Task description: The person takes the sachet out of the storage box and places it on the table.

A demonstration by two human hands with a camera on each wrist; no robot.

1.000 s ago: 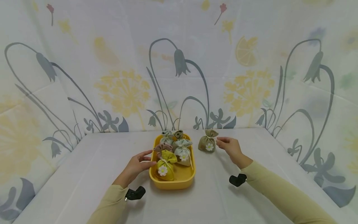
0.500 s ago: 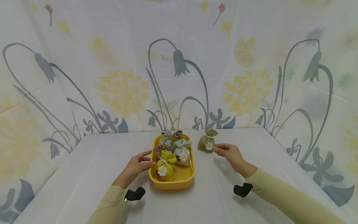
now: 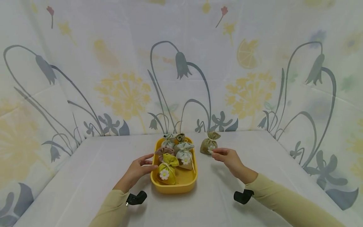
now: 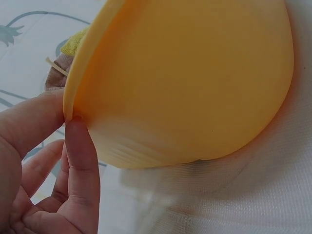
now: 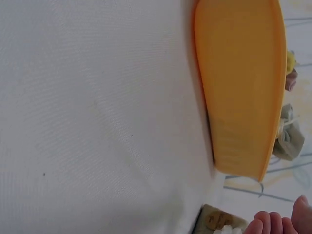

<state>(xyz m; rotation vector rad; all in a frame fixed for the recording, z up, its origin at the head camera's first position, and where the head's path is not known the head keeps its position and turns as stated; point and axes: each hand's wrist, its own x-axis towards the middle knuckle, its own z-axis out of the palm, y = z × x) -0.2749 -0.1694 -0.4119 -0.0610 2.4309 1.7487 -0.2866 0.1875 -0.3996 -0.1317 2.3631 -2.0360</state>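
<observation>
My left hand (image 3: 138, 170) pinches the left rim of a yellow tray (image 3: 175, 188), thumb and fingers on either side of the edge (image 4: 73, 92) in the left wrist view. Inside lie several small drawstring pouches: a lime-yellow pouch (image 3: 169, 170) with a white flower, a mauve pouch (image 3: 165, 150), a pale grey-green pouch (image 3: 185, 154) and others behind. Right of the tray an olive pouch (image 3: 206, 147) stands upright on the table. The fingertips of my right hand (image 3: 231, 160) overlap its white flower (image 3: 210, 148), fingers loosely bent with nothing held.
White cloth covers the table (image 3: 215, 201). A patterned curtain (image 3: 181, 104) hangs at the back and sides. A black wrist camera (image 3: 244, 196) sits below my right wrist, another camera (image 3: 136, 198) below my left.
My right hand has moved from the olive pouch's right side, near its neck, down and left to its flower. The left hand stays on the tray's rim.
</observation>
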